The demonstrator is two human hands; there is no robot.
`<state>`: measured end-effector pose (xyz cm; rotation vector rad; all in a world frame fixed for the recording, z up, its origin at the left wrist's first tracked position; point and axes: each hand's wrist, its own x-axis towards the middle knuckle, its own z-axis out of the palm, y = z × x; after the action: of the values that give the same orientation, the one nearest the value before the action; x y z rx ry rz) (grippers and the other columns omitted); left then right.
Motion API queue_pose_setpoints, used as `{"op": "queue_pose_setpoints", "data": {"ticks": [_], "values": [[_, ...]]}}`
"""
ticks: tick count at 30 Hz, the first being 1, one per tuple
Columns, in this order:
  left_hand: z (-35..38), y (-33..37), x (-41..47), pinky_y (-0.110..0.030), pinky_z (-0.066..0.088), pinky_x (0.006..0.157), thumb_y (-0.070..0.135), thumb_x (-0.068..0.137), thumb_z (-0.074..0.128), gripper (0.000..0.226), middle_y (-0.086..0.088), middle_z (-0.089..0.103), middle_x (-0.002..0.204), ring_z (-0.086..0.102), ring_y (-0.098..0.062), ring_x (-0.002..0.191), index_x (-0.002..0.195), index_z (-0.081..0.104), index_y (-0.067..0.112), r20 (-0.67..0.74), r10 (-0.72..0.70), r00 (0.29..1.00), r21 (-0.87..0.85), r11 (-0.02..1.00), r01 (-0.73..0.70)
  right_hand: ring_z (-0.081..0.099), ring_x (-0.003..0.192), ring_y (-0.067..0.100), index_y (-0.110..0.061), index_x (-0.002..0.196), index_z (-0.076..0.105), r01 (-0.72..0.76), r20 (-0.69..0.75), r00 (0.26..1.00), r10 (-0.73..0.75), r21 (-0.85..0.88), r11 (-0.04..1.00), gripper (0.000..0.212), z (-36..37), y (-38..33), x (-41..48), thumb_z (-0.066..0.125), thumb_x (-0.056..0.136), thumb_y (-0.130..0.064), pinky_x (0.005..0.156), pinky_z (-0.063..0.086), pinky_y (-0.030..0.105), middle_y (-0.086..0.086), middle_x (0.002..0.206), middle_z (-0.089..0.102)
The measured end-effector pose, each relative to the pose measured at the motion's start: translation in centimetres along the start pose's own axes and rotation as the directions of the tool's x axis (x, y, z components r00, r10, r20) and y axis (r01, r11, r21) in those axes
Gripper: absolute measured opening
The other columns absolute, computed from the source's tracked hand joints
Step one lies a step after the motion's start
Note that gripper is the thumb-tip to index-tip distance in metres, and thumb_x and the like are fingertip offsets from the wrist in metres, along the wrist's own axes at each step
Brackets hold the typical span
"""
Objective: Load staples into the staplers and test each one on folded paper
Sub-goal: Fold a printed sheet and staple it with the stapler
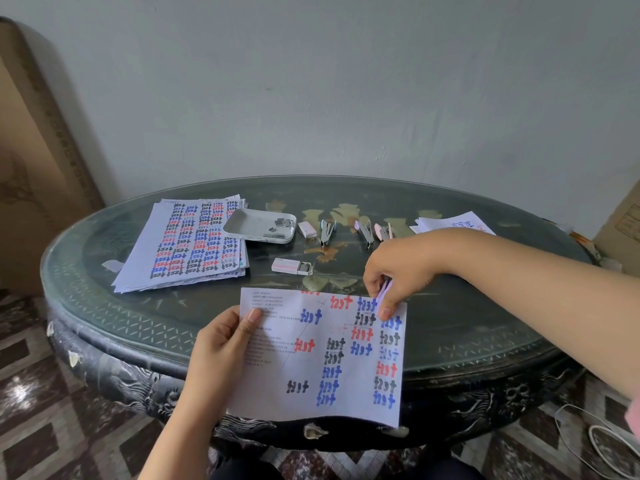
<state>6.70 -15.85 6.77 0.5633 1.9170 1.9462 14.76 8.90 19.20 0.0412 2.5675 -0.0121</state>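
Three staplers [327,232] on table [485,306], two staple boxes [285,265], one tray [249,223], two paper stacks [194,244].

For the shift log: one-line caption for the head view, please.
Left hand holds the folded paper while the right hand grips a lilac stapler at its top edge.

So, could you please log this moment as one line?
left hand holds folded paper | right hand grips lilac stapler at paper's top-right corner

Looks like someone's home: carved dark oval table with a glass tabletop [467,327], patterned floor tiles [52,393] below, cardboard boxes [34,168] beside it.
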Motion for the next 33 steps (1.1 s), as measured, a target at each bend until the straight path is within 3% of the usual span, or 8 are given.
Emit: {"op": "queue_pose_setpoints", "data": {"ticks": [7,11,16,24,26,29,31,33], "values": [[-0.4,0.0,0.3,-0.038,0.049,0.059,0.029,0.092,0.057,0.021,-0.012,0.072,0.075,0.063,-0.022,0.061,0.082,0.07,0.016,-0.029,-0.004,1.0,0.022,1.0,0.004,0.055,0.103,0.011,-0.025,0.114,0.059,-0.118,-0.223,0.948,0.228,0.421,0.899,0.032,3.9,3.4,-1.3,0.058,0.091,-0.046,0.092,0.046,0.033,-0.009,0.112,0.057],[-0.3,0.1,0.4,-0.037,0.049,0.057,0.03,0.092,0.057,0.022,-0.009,0.07,0.069,0.061,-0.022,0.057,0.08,0.069,0.015,-0.03,-0.014,0.999,0.022,1.0,0.014,0.048,0.111,0.019,-0.023,0.119,0.052,-0.353,-0.468,0.693,0.548,0.442,0.825,0.029,11.2,3.2,1.3,0.048,0.095,-0.04,0.092,0.042,0.038,-0.005,0.118,0.05],[-0.2,0.3,0.7,-0.042,0.051,0.06,0.031,0.09,0.058,0.02,-0.013,0.072,0.076,0.063,-0.026,0.061,0.081,0.071,0.02,-0.029,-0.031,0.999,0.003,1.0,0.031,0.053,0.101,0.022,-0.017,0.117,0.057,-0.393,-0.601,0.515,0.611,0.468,0.791,0.036,15.7,1.8,3.3,0.044,0.097,-0.043,0.082,0.041,0.032,0.0,0.109,0.056],[0.1,0.7,1.3,-0.045,0.052,0.062,0.031,0.092,0.058,0.021,-0.017,0.071,0.078,0.063,-0.028,0.063,0.081,0.071,0.019,-0.018,-0.03,0.999,0.039,0.999,0.031,0.052,0.109,0.02,-0.017,0.127,0.055,-0.36,-0.543,0.532,0.649,0.549,0.754,0.046,15.6,2.1,3.6,0.052,0.092,-0.047,0.089,0.043,0.031,0.001,0.118,0.057],[0.3,0.8,1.8,-0.043,0.052,0.061,0.031,0.092,0.058,0.021,-0.018,0.071,0.079,0.063,-0.028,0.063,0.082,0.071,0.017,-0.007,-0.049,0.999,0.045,0.998,0.049,0.052,0.112,0.019,-0.019,0.13,0.054,-0.319,-0.446,0.556,0.701,0.665,0.676,0.046,14.7,2.7,3.3,0.054,0.091,-0.044,0.093,0.043,0.032,0.002,0.123,0.055],[0.8,0.9,2.7,-0.042,0.05,0.063,0.031,0.091,0.059,0.022,-0.018,0.071,0.08,0.062,-0.028,0.064,0.081,0.07,0.015,0.045,-0.079,0.996,0.053,0.996,0.076,0.054,0.113,0.016,-0.018,0.125,0.059,-0.013,-0.398,0.519,0.756,0.881,0.472,0.039,13.0,3.7,2.2,0.046,0.097,-0.041,0.094,0.041,0.03,0.001,0.124,0.06],[1.3,1.1,3.5,-0.042,0.051,0.065,0.031,0.091,0.059,0.022,-0.016,0.073,0.082,0.065,-0.027,0.066,0.084,0.071,0.014,0.077,-0.095,0.992,0.064,0.994,0.09,0.057,0.112,0.008,-0.024,0.12,0.064,0.213,-0.389,0.629,0.673,0.919,0.332,0.047,11.7,3.7,1.1,0.045,0.091,-0.056,0.097,0.042,0.03,-0.008,0.118,0.065],[2.1,1.6,4.6,-0.044,0.052,0.068,0.036,0.089,0.061,0.025,-0.018,0.072,0.084,0.065,-0.028,0.068,0.087,0.07,0.013,0.114,-0.102,0.988,0.103,0.991,0.091,0.061,0.105,0.0,-0.032,0.114,0.067,0.261,-0.396,0.74,0.543,0.914,0.311,0.044,10.6,3.3,0.2,0.056,0.082,-0.061,0.09,0.045,0.024,-0.015,0.111,0.068]]}}
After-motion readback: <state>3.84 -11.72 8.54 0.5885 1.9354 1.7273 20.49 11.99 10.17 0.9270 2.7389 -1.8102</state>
